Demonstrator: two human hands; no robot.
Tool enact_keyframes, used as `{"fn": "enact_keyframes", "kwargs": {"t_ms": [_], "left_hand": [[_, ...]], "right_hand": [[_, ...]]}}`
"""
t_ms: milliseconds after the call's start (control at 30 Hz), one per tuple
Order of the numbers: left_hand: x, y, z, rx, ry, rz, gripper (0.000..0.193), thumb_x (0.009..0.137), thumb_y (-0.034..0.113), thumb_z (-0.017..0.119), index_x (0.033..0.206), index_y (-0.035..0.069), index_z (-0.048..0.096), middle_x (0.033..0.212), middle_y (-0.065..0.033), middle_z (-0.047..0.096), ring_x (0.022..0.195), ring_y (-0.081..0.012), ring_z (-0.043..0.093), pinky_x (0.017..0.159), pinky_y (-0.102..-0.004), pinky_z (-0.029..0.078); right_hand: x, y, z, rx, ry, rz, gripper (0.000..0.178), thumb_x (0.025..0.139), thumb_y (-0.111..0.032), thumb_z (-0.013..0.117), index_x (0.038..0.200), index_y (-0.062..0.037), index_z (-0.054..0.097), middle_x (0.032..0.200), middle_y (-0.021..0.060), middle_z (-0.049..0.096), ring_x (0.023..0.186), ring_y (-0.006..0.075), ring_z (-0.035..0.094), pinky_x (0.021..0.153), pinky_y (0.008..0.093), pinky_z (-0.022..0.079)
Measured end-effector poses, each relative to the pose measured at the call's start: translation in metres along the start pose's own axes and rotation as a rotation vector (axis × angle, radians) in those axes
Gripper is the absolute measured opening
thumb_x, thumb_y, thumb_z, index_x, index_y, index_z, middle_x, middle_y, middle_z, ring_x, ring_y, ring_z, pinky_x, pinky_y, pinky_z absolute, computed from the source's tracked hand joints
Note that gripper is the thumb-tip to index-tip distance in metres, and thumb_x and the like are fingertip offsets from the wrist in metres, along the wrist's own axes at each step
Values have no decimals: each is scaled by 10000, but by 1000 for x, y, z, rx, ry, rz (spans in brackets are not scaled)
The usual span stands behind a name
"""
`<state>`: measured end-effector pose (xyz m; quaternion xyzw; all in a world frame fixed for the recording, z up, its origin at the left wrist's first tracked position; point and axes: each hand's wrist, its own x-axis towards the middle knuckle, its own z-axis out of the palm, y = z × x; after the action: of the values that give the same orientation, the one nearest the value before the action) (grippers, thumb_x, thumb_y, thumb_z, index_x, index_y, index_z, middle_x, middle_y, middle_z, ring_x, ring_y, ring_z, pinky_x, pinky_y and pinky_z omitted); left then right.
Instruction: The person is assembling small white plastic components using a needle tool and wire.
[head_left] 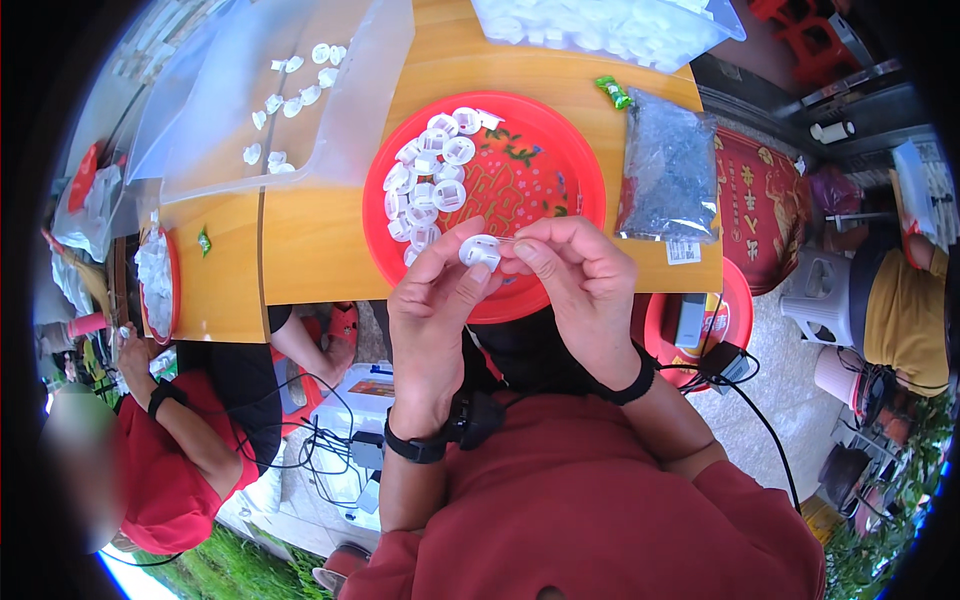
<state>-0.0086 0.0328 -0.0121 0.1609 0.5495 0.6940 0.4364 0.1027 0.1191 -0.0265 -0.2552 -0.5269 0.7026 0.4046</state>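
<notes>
My left hand (438,295) holds a small round white plastic part (480,251) between thumb and fingers, above the near edge of a red round tray (588,160). Close beside it, the fingertips of my right hand (582,275) are pinched together at the part's right side. A thin, pale sliver seems to show between them, too fine to name. Several similar white plastic parts (422,192) lie grouped on the left half of the tray, whose base carries a printed pattern.
Right of the tray lies a clear bag of small dark pieces (668,160), with a green wrapped sweet (613,92) by it. A bin of white parts (610,35) stands behind. Leftward is a translucent bin (345,120). A person in red (190,460) sits at left; a cable (775,440) hangs at right.
</notes>
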Motion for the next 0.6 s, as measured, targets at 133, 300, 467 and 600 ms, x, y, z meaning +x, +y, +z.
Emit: {"fn": "enact_keyframes", "kwargs": {"t_ms": [133, 300, 467, 600], "left_hand": [[-2, 0, -1, 38, -10, 108, 349, 924, 4, 599, 1270, -7, 555, 1126, -97, 649, 978, -147, 647, 847, -261, 531], [-6, 1, 0, 153, -39, 189, 348, 924, 3, 599, 1268, -20, 552, 1124, -92, 644, 1001, -131, 618, 856, -268, 515], [-11, 4, 7, 196, -21, 194, 337, 911, -3, 618, 1244, -14, 566, 1060, -71, 650, 979, -116, 605, 876, -261, 497], [-15, 6, 4, 101, -38, 188, 318, 882, -26, 650, 1191, -20, 572, 1065, -82, 656, 979, -126, 608, 892, -263, 488]], "right_hand": [[-3, 1, 2, -16, 1, -13, 90, 934, -11, 609, 1000, 47, 595, 922, 81, 670, 842, 126, 670, 777, 254, 549], [-8, -2, 2, 16, -45, -7, 71, 937, -7, 602, 987, 42, 595, 922, 85, 677, 836, 115, 665, 754, 247, 543], [-13, -6, 3, 37, -49, -13, 63, 935, -3, 602, 981, 40, 597, 912, 84, 679, 820, 113, 665, 750, 246, 544], [-14, -18, 2, -280, -53, -182, 59, 903, -1, 639, 954, 29, 632, 890, 113, 679, 786, 131, 672, 686, 244, 541]]}}
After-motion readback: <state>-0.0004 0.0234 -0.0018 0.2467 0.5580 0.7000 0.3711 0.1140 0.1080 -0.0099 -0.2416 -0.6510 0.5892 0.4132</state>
